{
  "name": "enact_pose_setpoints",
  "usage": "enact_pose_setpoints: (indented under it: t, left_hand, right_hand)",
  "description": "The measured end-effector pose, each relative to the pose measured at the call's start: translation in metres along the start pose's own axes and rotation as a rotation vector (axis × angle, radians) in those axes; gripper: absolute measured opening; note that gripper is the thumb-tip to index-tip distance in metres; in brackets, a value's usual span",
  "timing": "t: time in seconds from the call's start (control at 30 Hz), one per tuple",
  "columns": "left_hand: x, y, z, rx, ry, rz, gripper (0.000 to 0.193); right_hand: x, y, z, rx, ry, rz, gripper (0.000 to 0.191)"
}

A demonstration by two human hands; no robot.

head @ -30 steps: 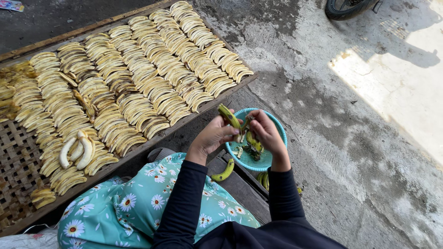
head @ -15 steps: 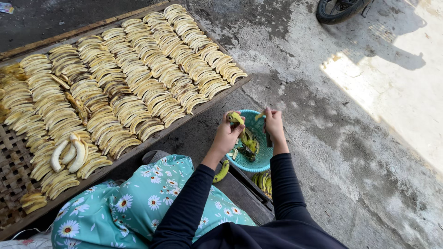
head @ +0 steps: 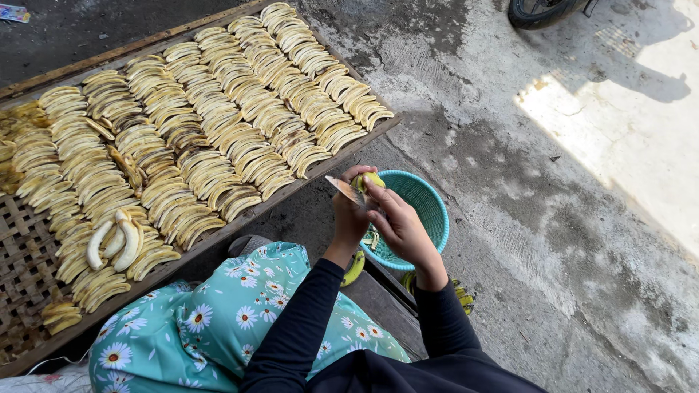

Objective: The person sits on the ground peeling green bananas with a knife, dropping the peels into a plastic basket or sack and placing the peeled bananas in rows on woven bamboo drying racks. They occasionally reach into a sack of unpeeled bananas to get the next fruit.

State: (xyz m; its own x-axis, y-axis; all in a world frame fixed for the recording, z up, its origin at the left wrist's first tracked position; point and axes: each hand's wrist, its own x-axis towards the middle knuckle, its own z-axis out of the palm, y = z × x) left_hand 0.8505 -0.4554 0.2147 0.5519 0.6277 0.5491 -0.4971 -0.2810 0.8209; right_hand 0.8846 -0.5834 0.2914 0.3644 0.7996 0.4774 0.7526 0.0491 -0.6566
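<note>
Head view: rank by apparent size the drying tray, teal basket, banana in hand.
1. Drying tray, by far largest.
2. Teal basket.
3. Banana, mostly hidden by the hands, so its size is unsure.

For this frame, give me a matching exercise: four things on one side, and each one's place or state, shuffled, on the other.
Things:
1. small banana
2. knife
3. teal basket
4. whole peeled bananas

Places or states:
A. on the concrete ground, beneath the hands
B. lying on the woven drying tray among the slices
C. pinched at the fingertips of the right hand
D. held in the left hand, blade pointing up and left

Pairs: 1-C, 2-D, 3-A, 4-B
</note>
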Motion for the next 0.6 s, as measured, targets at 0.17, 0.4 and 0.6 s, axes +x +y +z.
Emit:
enact_pose_setpoints:
  t: [0.17,0.4,0.6]
  left_hand:
    - [0.000,0.000,-0.004,-0.034,-0.021,0.027,0.039]
    - [0.001,-0.001,-0.004,0.033,0.017,0.028,0.030]
    - [0.000,0.000,0.002,-0.038,0.032,0.099,0.034]
  right_hand:
    - [0.002,-0.004,-0.002,-0.112,-0.059,0.156,0.052]
    - [-0.002,0.018,0.013,0.776,0.098,0.490,0.045]
    - [-0.002,0.055,0.003,1.173,0.232,0.624,0.046]
